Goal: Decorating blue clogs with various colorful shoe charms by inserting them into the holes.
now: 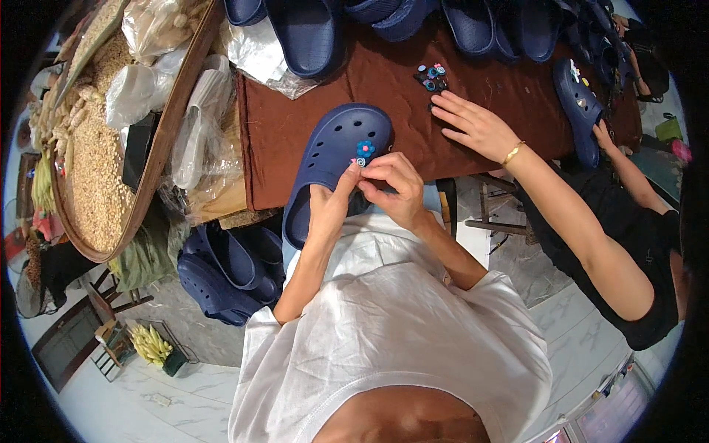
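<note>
- At the centre of the frame we hold a navy blue clog [332,166], its toe resting on the brown tabletop [384,118] and its heel hanging over the near edge toward our white shirt.
- Our left hand [332,203] is closed around the clog's side, thumb up against its perforated top.
- Our right hand [395,188] is pinched shut, fingertips pressing a small round charm [360,161] at the clog's top, just below a blue flower charm [365,148] already seated in a hole.
- Up and to the right, a small heap of charms [431,77] lies on the tabletop, with another person's open hand [476,125] resting flat just beside it.
- That person's other hand [602,136] touches a second clog [580,111] at the right.
- More navy clogs [310,33] line the top edge; a wide tray of grain [96,170] fills the upper left.
</note>
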{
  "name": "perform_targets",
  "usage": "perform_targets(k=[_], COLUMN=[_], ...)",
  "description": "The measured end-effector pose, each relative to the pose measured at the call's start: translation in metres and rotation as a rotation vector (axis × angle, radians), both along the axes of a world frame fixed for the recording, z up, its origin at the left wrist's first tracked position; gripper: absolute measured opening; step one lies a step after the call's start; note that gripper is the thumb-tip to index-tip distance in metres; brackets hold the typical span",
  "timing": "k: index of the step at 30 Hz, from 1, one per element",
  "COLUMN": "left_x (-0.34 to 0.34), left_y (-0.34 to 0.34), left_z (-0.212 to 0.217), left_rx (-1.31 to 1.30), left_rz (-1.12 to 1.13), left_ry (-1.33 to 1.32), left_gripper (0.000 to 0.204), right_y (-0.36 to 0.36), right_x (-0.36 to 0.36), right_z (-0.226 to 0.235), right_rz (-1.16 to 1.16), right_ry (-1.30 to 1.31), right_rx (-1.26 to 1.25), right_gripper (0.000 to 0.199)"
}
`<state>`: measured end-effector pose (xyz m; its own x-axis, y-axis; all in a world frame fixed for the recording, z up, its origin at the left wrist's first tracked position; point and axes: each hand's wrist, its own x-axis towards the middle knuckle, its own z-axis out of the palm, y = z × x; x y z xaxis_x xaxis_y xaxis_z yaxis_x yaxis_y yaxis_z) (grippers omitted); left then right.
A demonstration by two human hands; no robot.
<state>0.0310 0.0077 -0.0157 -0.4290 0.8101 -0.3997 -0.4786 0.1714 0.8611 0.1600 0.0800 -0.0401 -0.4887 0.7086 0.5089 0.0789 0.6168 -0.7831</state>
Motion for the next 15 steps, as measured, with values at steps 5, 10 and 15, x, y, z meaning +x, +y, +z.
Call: perform_targets(k=[5,10,15], left_x=[0.002,0.005,0.003], left_y=[0.001,0.002,0.002], left_z=[0.002,0.002,0.001], left_rx=[0.000,-0.033,-0.028], left_rz=[0.021,0.092,0.073], left_ry=[-0.020,0.057,0.061], left_gripper=[0.021,0.028,0.033], right_y=[-0.020,-0.012,0.021], right_x=[0.010,0.023,0.025], right_z=[0.003,0.005,0.010], right_rz=[-0.111,-0.215,-0.228], right_ry=[-0.029,-0.092,-0.135], right_rx=[-0.167,-0.322,-0.321], right_gripper=[0.022,0.014,0.021])
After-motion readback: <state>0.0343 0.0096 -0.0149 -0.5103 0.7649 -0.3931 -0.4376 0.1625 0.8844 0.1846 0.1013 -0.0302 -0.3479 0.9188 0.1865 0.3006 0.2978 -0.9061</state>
